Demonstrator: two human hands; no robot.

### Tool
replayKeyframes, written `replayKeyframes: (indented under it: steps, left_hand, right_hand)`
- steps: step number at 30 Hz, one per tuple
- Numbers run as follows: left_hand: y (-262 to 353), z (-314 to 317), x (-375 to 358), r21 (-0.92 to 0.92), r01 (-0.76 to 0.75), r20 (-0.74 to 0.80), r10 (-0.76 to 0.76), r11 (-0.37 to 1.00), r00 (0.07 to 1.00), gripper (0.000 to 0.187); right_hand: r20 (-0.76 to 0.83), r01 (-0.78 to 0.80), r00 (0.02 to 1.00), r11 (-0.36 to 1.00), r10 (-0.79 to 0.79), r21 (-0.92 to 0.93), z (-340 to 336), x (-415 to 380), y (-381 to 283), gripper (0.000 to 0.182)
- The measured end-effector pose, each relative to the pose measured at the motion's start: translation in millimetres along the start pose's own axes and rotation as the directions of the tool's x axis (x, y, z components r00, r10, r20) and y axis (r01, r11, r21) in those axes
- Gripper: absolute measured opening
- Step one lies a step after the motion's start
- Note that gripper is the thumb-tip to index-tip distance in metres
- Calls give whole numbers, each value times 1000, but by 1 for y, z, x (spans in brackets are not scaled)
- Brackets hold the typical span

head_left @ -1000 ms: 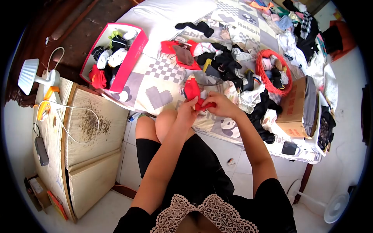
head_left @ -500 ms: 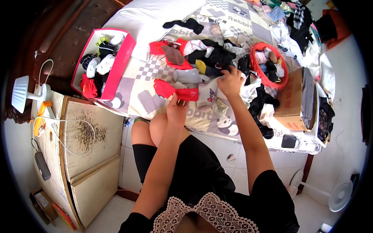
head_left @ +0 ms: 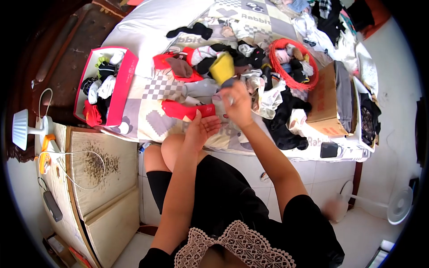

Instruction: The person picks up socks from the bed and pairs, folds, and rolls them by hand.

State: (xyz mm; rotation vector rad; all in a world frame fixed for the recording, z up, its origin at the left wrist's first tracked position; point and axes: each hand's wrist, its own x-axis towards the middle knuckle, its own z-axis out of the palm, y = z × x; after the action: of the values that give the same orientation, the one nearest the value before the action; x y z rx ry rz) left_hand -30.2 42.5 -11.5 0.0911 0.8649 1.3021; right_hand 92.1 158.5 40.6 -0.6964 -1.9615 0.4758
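Pinched in my right hand point(head_left: 237, 102) is a yellow and dark sock point(head_left: 222, 68), raised above the bed and smeared by motion. My left hand point(head_left: 203, 128) has its palm turned up and fingers stretched out. Just beyond its thumb lies a red sock point(head_left: 185, 110), partly covered by the hand; whether they touch is hard to tell. A grey sock point(head_left: 202, 87) lies behind the red one. Farther back is a loose heap of red, white and black socks, including a red one with a brown-grey patch point(head_left: 179, 68).
To the left, a pink-edged box point(head_left: 123, 91) holds several socks. A red basket point(head_left: 274, 67) with rolled items stands at the right, near a cardboard box point(head_left: 325, 100). Clothes point(head_left: 313, 29) pile up at the back right. A wooden cabinet point(head_left: 105, 187) stands left of my knees.
My right hand has lifted the yellow and dark sock from the heap and moved it left. My left hand has opened from its grip on the red sock. The view has shifted slightly.
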Motion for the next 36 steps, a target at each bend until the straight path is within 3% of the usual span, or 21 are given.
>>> replayKeyframes:
  steps: [2,3,5,6,8,9,11,13,15,16,18,20,22,24,26,27,28,30,32,34,36]
  left_hand:
    - [-5,-5,0,-152,38,128,-18,988,992,56]
    - [-9,-3,-6,-238,-75,101,102,968,990,44]
    - [-6,-2,-9,-226,-65,106,91,972,990,37]
    - [-1,3,-11,-218,-58,116,85,974,990,31]
    - [2,19,-25,-138,-103,70,114,985,991,31]
    - [-2,25,-27,-126,-79,70,89,989,994,34]
    - [-6,19,-22,-94,-13,92,22,995,996,36]
    - [2,29,-28,-91,-30,107,40,995,993,36]
    - [4,27,-32,-92,-44,109,54,995,993,36]
    - [3,20,-29,-108,-31,44,36,994,998,34]
    - [2,16,-23,-126,-23,-22,20,992,1000,33]
    - [0,16,-19,-171,-19,-39,13,985,999,29]
    - [-9,3,-8,-117,-31,-167,11,993,986,28]
    - [-18,-9,3,-60,-33,-283,15,998,959,27]
    - [-24,-14,10,52,-220,-342,224,974,913,25]
    - [-24,-14,10,47,-218,-347,221,975,912,25]
    - [-21,-12,9,52,-254,-349,256,966,902,26]
    - [-15,-2,1,57,-288,-353,289,956,890,27]
    - [-3,17,-12,-249,-369,-231,315,895,920,31]
    - [-3,8,-16,-251,-404,-234,350,879,907,32]
    - [-12,-26,-8,-445,-432,-135,418,785,898,31]
  right_hand:
    - [374,42,918,970,-132,238,-15,-23,-18,9]
    - [372,40,919,971,-129,236,-21,-30,-25,9]
    - [484,153,811,917,-330,369,-30,-40,-34,12]
    - [480,157,813,917,-331,366,-33,-42,-28,12]
    - [388,-181,922,890,6,418,-42,-51,-9,12]
    - [290,-263,942,908,169,325,-49,-45,2,14]
    - [7,-422,903,883,430,206,-50,-35,51,16]
    - [-247,-302,934,940,258,-159,-60,-19,108,12]
    - [-176,-371,928,777,328,-508,-66,-22,165,21]
    - [-148,-478,862,677,486,-560,-64,-26,184,28]
    - [-214,-464,843,463,494,-755,-58,-27,187,38]
    - [-206,-509,761,371,615,-777,-63,-16,183,43]
    - [-150,-704,556,367,817,-608,-69,-6,188,40]
    - [-166,-706,624,460,763,-539,-72,-1,182,36]
    - [-297,-609,786,763,543,-218,-79,13,156,28]
    - [-364,-475,836,874,411,-104,-79,13,155,21]
    - [-424,-354,874,908,237,-222,-83,19,116,18]
    - [-325,-204,934,966,145,-156,-89,11,82,14]
    - [-117,-200,973,980,200,11,-87,-11,51,13]
    - [108,40,994,989,-25,-144,-78,-41,25,17]
    - [490,272,852,956,-187,-107,-60,-79,17,21]
